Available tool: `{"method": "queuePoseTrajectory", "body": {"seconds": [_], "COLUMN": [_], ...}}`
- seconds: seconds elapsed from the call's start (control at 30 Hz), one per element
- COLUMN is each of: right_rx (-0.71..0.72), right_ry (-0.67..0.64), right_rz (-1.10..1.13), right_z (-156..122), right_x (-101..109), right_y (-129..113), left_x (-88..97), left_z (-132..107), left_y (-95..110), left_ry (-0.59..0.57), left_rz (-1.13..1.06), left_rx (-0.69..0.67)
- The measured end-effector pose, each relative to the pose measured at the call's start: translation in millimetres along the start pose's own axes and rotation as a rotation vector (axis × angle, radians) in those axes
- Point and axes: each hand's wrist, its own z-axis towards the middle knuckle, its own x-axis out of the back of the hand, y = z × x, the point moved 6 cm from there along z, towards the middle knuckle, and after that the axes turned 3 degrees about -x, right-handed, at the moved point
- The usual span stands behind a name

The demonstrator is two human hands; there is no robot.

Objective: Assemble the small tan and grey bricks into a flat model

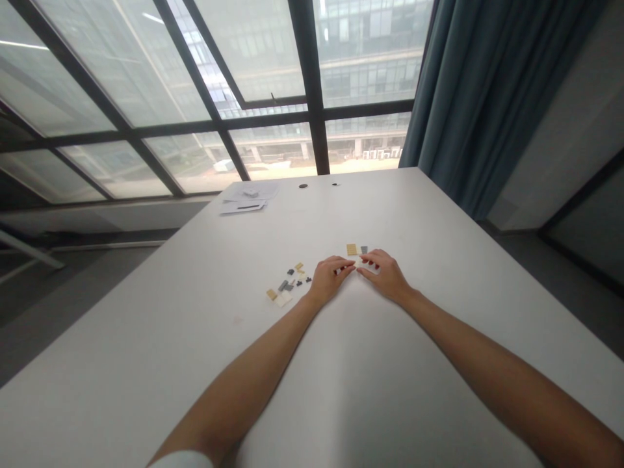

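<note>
My left hand (333, 274) and my right hand (386, 274) meet over the middle of the white table (419, 221). Between their fingertips is a small pale toy brick (358, 262), partly covered by the fingers and hard to see against the table. Thumb and forefinger of the left hand pinch it from one side; the right thumb and fingers close on it from the other. Just beyond the hands lie a tan square plate (351, 249) and a grey piece (364, 249). Left of my left hand, several small bricks in grey, black, tan and white are scattered, among them a tan brick (272, 294).
Papers (244, 207) with a dark pen-like strip lie at the table's far left. A round dark grommet (303, 186) and a small dark item (335, 184) are near the far edge. Windows rise behind the table, and a blue curtain (458, 104) hangs at the right.
</note>
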Motion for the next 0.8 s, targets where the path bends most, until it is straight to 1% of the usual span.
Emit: {"method": "queuePoseTrajectory", "body": {"seconds": [0.27,0.5,0.8], "right_rx": [0.021,0.055,0.057], "right_ry": [0.018,0.01,0.013], "right_rz": [-0.006,-0.024,-0.037], "right_z": [-0.2,-0.4,-0.9], "right_x": [2.4,2.4,1.4], "right_y": [-2.9,-8.1,-5.7], "left_x": [-0.3,-6.5,-6.8], "left_z": [0.5,-0.8,-1.2], "left_y": [1.0,-0.8,-6.1], "left_ry": [-0.016,-0.11,-0.077], "left_rz": [-0.049,-0.094,-0.059], "left_rx": [-0.006,-0.044,-0.037]}}
